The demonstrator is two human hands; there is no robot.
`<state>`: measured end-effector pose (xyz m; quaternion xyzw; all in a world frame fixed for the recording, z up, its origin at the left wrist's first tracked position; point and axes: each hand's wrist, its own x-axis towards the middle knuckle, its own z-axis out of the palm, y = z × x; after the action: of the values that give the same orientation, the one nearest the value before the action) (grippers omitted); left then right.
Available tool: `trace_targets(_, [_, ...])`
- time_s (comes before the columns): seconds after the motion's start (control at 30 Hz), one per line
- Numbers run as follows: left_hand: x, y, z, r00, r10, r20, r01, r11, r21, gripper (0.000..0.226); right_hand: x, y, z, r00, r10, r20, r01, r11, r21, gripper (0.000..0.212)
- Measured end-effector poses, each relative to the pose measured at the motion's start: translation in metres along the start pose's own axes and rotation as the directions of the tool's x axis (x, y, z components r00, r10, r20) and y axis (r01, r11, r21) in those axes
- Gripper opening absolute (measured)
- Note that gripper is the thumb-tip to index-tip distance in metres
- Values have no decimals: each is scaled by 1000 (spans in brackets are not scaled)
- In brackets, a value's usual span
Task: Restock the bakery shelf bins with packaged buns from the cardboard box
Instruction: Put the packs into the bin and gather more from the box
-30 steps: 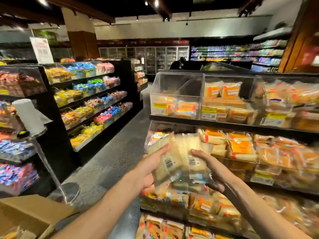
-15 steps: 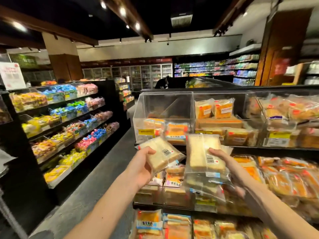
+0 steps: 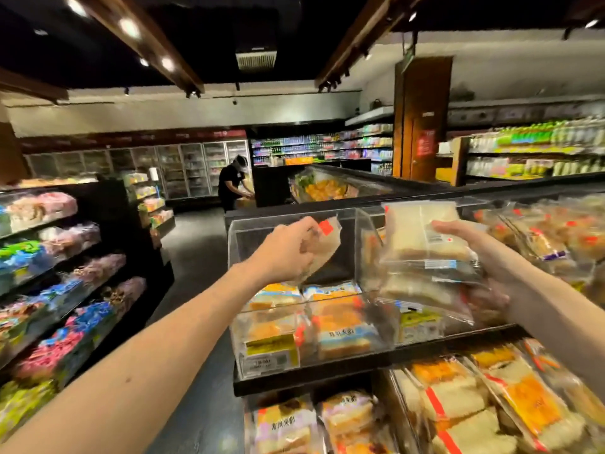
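The left hand (image 3: 288,250) has its fingers (image 3: 306,231) curled round one packaged bun (image 3: 322,249). The bun sticks out past them over a clear bin (image 3: 255,218), slanting, with its red-stickered end up and right. The right hand (image 3: 484,257) clasps a stack of buns (image 3: 422,244) from beneath, thumb on top, the packets lying roughly level.

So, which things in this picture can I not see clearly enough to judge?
- Cardboard box: outside the head view.
- Packs in the right hand: number unclear, wrappers overlap and blur.
- Price label on the bin: print too small.
- Left hand, its grip on the bun: fingertips hidden behind the hand.
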<state>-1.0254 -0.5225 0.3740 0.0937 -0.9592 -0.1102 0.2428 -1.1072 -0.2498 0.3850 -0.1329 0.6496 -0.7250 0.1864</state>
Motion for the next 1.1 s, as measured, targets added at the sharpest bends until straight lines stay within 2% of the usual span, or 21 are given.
trace_targets(0.07, [20, -7, 22, 985, 67, 156, -99, 973, 208, 42, 0, -2, 5, 1000, 22, 10, -23, 999, 45, 22])
trace_targets(0.17, [48, -16, 60, 941, 121, 316, -271, 830, 488, 52, 17, 1, 10, 998, 47, 35, -50, 996, 80, 17])
trace_targets(0.27, [73, -27, 88, 915, 97, 393, -325, 753, 572, 59, 37, 4, 9, 996, 77, 49, -81, 993, 82, 18])
trace_targets(0.37, [90, -36, 118, 878, 86, 470, -382, 717, 583, 54, 51, 10, 8, 992, 104, 75, -111, 990, 85, 18])
trace_targets(0.53, [105, -39, 149, 831, 86, 550, -435, 716, 545, 50, 73, 17, 3, 985, 122, 125, -133, 987, 89, 23])
trace_targets(0.63, [107, -48, 161, 815, 100, 571, -421, 780, 464, 50, 80, 22, 3, 983, 122, 138, -136, 986, 98, 33])
trace_targets(0.7, [106, -51, 164, 800, 51, 598, -343, 856, 385, 44, 81, 26, 4, 981, 128, 146, -143, 984, 102, 38])
trace_targets(0.77, [117, -78, 184, 780, -39, 625, -201, 929, 309, 41, 80, 27, 5, 983, 119, 143, -134, 986, 99, 31])
trace_targets(0.87, [165, -161, 250, 767, -41, 641, -189, 939, 287, 70, 78, 29, 5, 988, 104, 117, -114, 989, 89, 34])
trace_targets(0.93, [139, -148, 224, 752, -121, 648, -31, 975, 218, 83, 77, 30, 6, 989, 104, 110, -114, 989, 96, 38])
trace_targets(1.0, [97, -79, 155, 780, -18, 626, -103, 982, 156, 81, 76, 30, 8, 987, 110, 114, -121, 988, 97, 43])
trace_targets(1.1, [84, -43, 106, 920, 152, 361, -192, 978, 78, 71, 73, 27, 12, 986, 100, 132, -112, 990, 88, 42])
